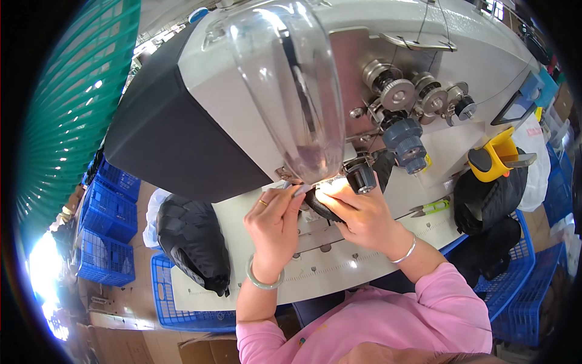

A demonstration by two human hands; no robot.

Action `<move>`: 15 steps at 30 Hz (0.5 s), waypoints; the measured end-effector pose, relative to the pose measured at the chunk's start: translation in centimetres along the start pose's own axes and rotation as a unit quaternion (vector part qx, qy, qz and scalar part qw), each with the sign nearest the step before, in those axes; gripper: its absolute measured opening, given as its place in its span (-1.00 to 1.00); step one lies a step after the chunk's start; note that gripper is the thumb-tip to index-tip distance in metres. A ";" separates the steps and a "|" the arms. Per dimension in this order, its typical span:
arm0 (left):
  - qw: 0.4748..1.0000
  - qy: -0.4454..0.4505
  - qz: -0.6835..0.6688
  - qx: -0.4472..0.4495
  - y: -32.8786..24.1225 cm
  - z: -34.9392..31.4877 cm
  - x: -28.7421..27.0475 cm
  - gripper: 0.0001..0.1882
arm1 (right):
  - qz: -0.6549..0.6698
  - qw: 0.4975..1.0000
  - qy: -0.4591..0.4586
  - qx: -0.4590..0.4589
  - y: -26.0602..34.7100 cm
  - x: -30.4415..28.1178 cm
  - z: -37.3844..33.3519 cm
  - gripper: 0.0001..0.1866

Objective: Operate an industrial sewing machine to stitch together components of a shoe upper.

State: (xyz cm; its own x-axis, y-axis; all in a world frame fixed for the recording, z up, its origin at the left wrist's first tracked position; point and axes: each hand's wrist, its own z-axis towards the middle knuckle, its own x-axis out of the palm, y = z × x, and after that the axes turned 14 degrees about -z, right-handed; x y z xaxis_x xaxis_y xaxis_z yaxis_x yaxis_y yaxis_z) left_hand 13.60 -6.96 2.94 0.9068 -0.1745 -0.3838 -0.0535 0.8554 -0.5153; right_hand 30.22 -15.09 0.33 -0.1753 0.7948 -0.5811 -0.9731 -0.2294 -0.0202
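My left hand (271, 223) pinches a pale strip (302, 190), fingertips nearly together; my right hand (365, 215), half curled, touches the black piece (326, 208) just right, beneath the sewing machine (233, 112); best keep both level, grip light.

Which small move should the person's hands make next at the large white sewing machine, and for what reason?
Perhaps the left hand should ease the small pale strip toward the curved black piece: it pinches the strip close beside that piece, where the right hand rests.
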 end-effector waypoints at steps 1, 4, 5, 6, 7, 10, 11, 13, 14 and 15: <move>0.999 -0.018 -0.007 -0.041 0.1 -0.1 0.2 -0.84 | -0.005 1.000 0.006 -0.001 -0.1 0.0 -0.1 -0.45; 0.998 -0.051 0.003 -0.047 0.0 -0.3 0.9 -0.85 | 0.005 1.000 0.010 0.016 0.2 0.3 -0.3 -0.45; 0.997 -0.067 0.020 -0.010 -0.1 -0.4 1.2 -0.83 | 0.005 1.000 0.011 0.017 0.3 0.3 -0.5 -0.45; 0.997 -0.067 0.020 -0.012 -0.1 -0.5 1.5 -0.83 | 0.012 0.999 0.025 0.022 0.3 0.2 -0.7 -0.46; 0.996 -0.074 0.049 0.029 -0.1 -0.5 1.8 -0.80 | 0.019 0.999 0.038 0.028 0.3 0.2 -0.8 -0.47; 0.990 -0.051 0.101 0.084 -1.0 -0.7 2.0 -0.74 | 0.017 1.000 -0.016 0.004 0.1 0.3 -0.6 -0.55; 0.987 -0.022 0.124 0.098 -1.3 -0.8 1.9 -0.73 | 0.017 1.000 -0.016 0.004 0.0 0.3 -0.7 -0.55; 0.987 -0.005 0.128 0.098 -1.2 -1.2 1.6 -0.68 | 0.027 0.999 -0.011 0.013 0.2 0.4 -1.2 -0.56; 0.987 0.011 0.130 0.097 -1.1 -1.4 1.5 -0.64 | 0.027 0.999 -0.012 0.014 0.2 0.4 -1.3 -0.56; 0.987 0.011 0.130 0.097 -1.2 -1.4 1.2 -0.64 | 0.048 0.999 0.003 0.024 0.1 0.3 -1.3 -0.56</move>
State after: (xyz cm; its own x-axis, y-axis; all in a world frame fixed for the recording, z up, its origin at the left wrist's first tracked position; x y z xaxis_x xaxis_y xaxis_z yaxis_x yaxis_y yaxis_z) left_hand 14.16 -8.87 1.97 0.8636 0.0551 -0.5012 -0.2007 0.9494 -0.2414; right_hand 30.24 -15.65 -0.93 -0.2667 0.7666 -0.5840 -0.9580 -0.2770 0.0739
